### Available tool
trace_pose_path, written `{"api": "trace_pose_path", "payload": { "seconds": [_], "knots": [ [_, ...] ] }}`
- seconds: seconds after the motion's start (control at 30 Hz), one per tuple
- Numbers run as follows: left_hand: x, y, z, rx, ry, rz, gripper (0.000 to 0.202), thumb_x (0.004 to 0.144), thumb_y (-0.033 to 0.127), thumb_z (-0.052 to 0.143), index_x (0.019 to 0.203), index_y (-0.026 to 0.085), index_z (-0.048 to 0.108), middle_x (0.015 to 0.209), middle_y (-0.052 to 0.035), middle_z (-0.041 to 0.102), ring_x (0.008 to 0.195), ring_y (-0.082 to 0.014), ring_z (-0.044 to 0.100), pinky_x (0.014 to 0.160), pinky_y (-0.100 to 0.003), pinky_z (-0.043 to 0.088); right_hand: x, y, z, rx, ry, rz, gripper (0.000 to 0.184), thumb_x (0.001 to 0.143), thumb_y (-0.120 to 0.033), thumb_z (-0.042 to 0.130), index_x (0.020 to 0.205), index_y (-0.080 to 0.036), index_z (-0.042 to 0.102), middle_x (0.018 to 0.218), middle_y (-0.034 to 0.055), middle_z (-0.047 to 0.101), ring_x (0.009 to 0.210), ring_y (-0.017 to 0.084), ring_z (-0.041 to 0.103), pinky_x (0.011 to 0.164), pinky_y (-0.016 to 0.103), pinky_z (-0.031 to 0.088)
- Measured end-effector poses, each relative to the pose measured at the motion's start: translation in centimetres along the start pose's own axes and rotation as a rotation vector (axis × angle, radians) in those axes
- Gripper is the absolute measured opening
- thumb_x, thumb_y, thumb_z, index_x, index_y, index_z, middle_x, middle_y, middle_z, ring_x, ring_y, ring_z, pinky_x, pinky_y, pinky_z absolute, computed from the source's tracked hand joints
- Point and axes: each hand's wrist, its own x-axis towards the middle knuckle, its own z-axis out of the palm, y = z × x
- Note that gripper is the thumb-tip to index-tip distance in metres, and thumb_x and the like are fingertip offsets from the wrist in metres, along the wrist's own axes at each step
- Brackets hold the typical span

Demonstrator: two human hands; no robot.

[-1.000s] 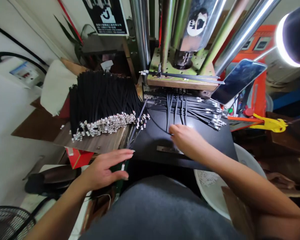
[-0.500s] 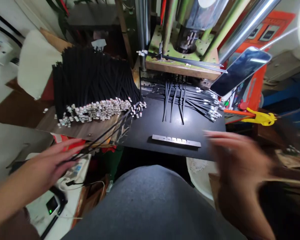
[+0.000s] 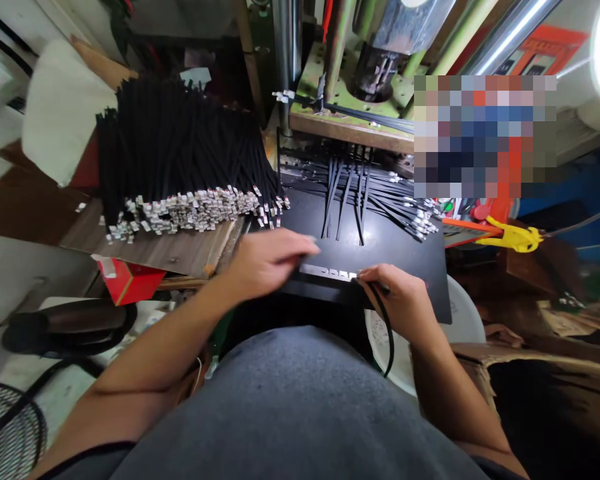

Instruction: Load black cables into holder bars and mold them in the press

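Observation:
My left hand (image 3: 270, 263) is over the black board, its fingertips pinching a thin black cable (image 3: 297, 265) right by a slotted metal bar (image 3: 327, 272). My right hand (image 3: 390, 300) grips another black cable (image 3: 389, 340) at the bar's right end, and that cable loops down past my wrist. A large bundle of black cables (image 3: 180, 147) with metal terminals lies on a wooden board (image 3: 155, 253) to the left of my hands. Further cables (image 3: 360, 193) fan out across the black board (image 3: 405, 263), behind the bar.
A press machine (image 3: 375, 67) with steel columns stands directly behind the board. A pixelated patch (image 3: 483, 137) hides the area at its right. A yellow and orange tool (image 3: 513, 235) lies to the right, above a white tub (image 3: 465, 313). A red box (image 3: 127, 280) sits below the wooden board.
Both hands have moved in from the sides to the metal bar, the left from the lower left and the right from the far right. The right hand now grips a cable.

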Motion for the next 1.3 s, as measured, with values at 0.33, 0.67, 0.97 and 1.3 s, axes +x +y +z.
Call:
{"api": "trace_pose_path", "payload": {
  "seconds": [0.33,0.67,0.97,1.3],
  "knots": [
    [1.9,1.6,7.8,-0.131,-0.14,0.105,0.021,0.088,0.01,0.051,0.094,0.013,0.071,0.093,-0.0065,0.073,0.092,-0.0177,0.071,0.084,-0.029,0.059,-1.5,1.0,-0.2,-0.223,-0.087,-0.04,0.022,0.094,-0.016,0.055,0.114,-0.017,0.062,0.107,0.0115,0.065,0.1,0.025,0.058,0.087,0.041,0.05],
    [-0.1,1.6,3.2,0.122,-0.197,0.033,0.019,0.091,0.013,0.052,0.092,0.015,0.07,0.093,-0.0047,0.072,0.086,-0.0161,0.07,0.081,-0.027,0.058,4.9,0.7,-0.2,-0.15,-0.396,-0.211,0.011,0.094,-0.023,0.061,0.097,-0.017,0.071,0.089,0.0065,0.068,0.081,0.019,0.06,0.075,0.031,0.047],
    [-1.8,1.3,3.3,0.268,-0.086,0.156,0.017,0.093,0.013,0.051,0.094,0.015,0.068,0.092,-0.0034,0.072,0.082,-0.0151,0.07,0.071,-0.026,0.055,18.6,-6.7,9.2,-0.462,-0.305,-0.068,0.038,0.093,-0.042,0.064,0.112,-0.011,0.052,0.102,0.0154,0.066,0.094,0.03,0.066,0.072,0.034,0.05],
    [-1.5,0.9,3.6,0.199,-0.112,0.122,0.018,0.09,0.011,0.051,0.094,0.017,0.068,0.093,-0.0028,0.072,0.086,-0.0163,0.07,0.076,-0.027,0.056,5.6,0.2,-3.5,-0.796,-0.345,0.155,0.012,0.09,-0.012,0.05,0.096,-0.017,0.059,0.093,0.0145,0.067,0.08,0.024,0.065,0.062,0.033,0.042]
  ]
}}
